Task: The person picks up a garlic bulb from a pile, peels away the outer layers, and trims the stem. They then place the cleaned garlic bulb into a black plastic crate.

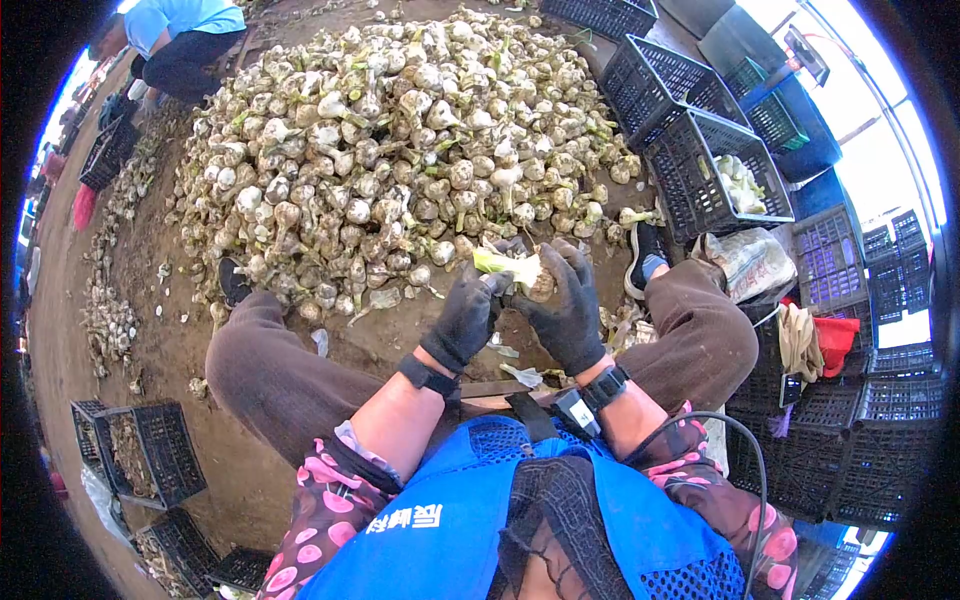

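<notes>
Between my gloved hands is a garlic bulb (541, 284) with a pale green-white stem pointing to the left. My right hand (562, 312) has its fingers curled around the bulb's root end. My left hand (467, 312) is closed at the stem side, its thumb and fingers pressed against the garlic. Both hands wear dark gloves, which hide part of the bulb; whether a small tool is also in them, I cannot make out. Just beyond my hands lies a large heap of garlic (400, 150), dirt-stained, many bulbs with short stems.
Black plastic crates stand at the right; one crate (690, 185) contains trimmed pale garlic (740, 187). A white sack (750, 265) lies beside my knee. More crates (140, 455) are at the lower left. Another person (190, 40) crouches at the upper left. Peel scraps litter the ground.
</notes>
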Demonstrator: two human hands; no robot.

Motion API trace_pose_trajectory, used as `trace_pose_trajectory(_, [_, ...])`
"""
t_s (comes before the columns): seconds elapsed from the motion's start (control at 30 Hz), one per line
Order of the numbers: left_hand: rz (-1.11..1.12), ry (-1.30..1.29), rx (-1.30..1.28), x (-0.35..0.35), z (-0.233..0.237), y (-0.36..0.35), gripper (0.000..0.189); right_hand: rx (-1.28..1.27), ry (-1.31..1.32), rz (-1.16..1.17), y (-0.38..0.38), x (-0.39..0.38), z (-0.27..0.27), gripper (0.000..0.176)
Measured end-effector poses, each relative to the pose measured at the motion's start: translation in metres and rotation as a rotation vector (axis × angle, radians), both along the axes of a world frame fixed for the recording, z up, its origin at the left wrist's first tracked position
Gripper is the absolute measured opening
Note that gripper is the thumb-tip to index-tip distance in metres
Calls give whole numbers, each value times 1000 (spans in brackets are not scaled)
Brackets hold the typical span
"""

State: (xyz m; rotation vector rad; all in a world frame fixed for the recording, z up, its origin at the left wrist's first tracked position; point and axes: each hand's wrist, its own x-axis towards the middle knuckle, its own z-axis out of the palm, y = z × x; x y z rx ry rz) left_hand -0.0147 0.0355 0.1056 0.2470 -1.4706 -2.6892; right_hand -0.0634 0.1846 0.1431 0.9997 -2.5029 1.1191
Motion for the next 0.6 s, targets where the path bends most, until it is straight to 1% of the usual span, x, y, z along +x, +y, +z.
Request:
trace_pose_trajectory(0.03, [0,-1,1,1,3,2,44,33,57,-5,0,0,-1,72])
trace_pose_trajectory(0.07, [24,11,104,2,6,3,44,34,57,-5,2,-2,-8,72])
trace_pose_trajectory(0.1, [48,24,207,3,8,4,45,-97,-144,31,2,-5,-15,68])
trace_pose_trajectory(0.13, [48,26,209,2,8,4,45,-227,-345,67,3,-7,-19,65])
trace_pose_trajectory(0.17, [28,54,205,1,8,4,47,-226,-343,67,6,-9,-23,65])
trace_pose_trajectory(0.23, [4,80,203,1,13,2,49,-1169,-1538,192,7,-10,-16,58])
trace_pose_trajectory(0.27, [-78,124,55,3,15,1,51,-1172,-1536,186,7,-8,-16,58])
trace_pose_trajectory(0.3, [-161,169,-92,5,19,1,53,-668,-955,180,7,-6,-16,41])
trace_pose_trajectory(0.33, [-167,167,-90,6,22,4,53,-169,-371,157,8,-4,-17,34])
trace_pose_trajectory(0.37, [-205,145,-96,10,25,7,49,-276,-439,133,11,-5,-30,36])
trace_pose_trajectory(0.4, [-244,121,-103,12,26,8,46,-277,-442,128,9,-5,-34,36])
trace_pose_trajectory(0.43, [-232,-49,16,10,11,4,39,-608,-913,154,5,-6,-38,36])
trace_pose_trajectory(0.47, [-238,-53,13,11,4,3,39,-945,-1381,175,3,-6,-43,35])
trace_pose_trajectory(0.5, [-188,-69,92,12,8,2,36,-706,-1162,169,0,-9,-45,34])
trace_pose_trajectory(0.53, [-138,-82,171,13,11,1,32,-710,-1162,164,6,-8,-44,34])
trace_pose_trajectory(0.57, [-84,-42,134,9,-8,2,21,-645,-1113,197,15,-6,-41,33])
trace_pose_trajectory(0.6, [-83,-44,138,7,-27,0,21,-576,-1066,230,16,-2,-28,32])
